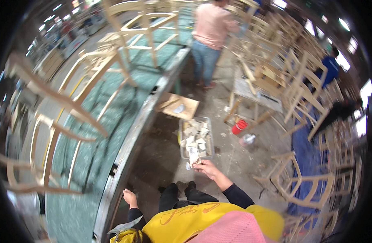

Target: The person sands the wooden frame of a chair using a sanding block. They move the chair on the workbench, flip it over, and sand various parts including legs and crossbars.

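Note:
My right hand (209,169) reaches forward, its fingers pinched on a pale crumpled scrap (193,155) at the near end of a clear plastic bin (211,141). Several pale, angular pieces (190,131) fill the bin; their material is too blurred to name. My left hand (130,198) hangs low beside the metal edge (120,162) of the green conveyor belt. Its fingers are curled in, and anything inside them is hidden.
Unfinished wooden chair frames (78,105) stand on the green belt (68,206) at left. A wooden board (190,106) lies beyond the bin. At right are a worktable (250,91), a red container (239,126) and more chair frames (303,184). A person (212,36) stands ahead.

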`<state>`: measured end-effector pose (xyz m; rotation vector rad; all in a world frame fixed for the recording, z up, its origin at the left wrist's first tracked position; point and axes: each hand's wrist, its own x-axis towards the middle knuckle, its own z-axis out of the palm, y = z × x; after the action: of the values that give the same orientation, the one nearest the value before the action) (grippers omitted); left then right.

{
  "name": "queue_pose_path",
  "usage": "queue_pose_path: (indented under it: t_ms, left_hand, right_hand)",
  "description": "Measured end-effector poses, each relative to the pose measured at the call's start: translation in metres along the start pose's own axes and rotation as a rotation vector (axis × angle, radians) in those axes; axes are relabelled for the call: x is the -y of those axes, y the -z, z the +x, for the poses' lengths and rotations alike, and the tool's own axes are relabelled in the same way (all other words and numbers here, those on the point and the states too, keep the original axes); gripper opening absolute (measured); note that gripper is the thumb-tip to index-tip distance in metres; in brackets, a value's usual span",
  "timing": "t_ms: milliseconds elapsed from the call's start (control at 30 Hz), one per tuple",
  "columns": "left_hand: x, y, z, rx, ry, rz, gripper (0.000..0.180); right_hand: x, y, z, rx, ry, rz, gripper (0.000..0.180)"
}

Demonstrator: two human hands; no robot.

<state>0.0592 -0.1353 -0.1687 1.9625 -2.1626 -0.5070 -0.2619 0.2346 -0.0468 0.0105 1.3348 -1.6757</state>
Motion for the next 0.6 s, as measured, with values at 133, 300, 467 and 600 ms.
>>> queue_pose_path:
  t_ms: [133,300,467,600]
  left_hand:
    - [0.156,0.055,-0.039,-0.194,0.076,0.056,0.046]
    - [0.25,0.132,-0.102,-0.211,0.802,-0.182,0.061]
    - [0.404,0.136,-0.164,-0.317,1.018,-0.242,0.043]
    - [0.551,0.095,-0.257,-0.321,1.206,-0.12,0.036]
  right_hand:
    - [-0.005,-0.088,0.009,0.175,-0.029,-0.13,0.022]
    - [-0.041,-0.223,0.026,0.371,-0.116,-0.261,0.022]
    - [-0.128,-0.378,0.032,0.578,-0.262,-0.414,0.025]
    - [-0.211,-0.508,0.011,0.812,-0.439,-0.531,0.027]
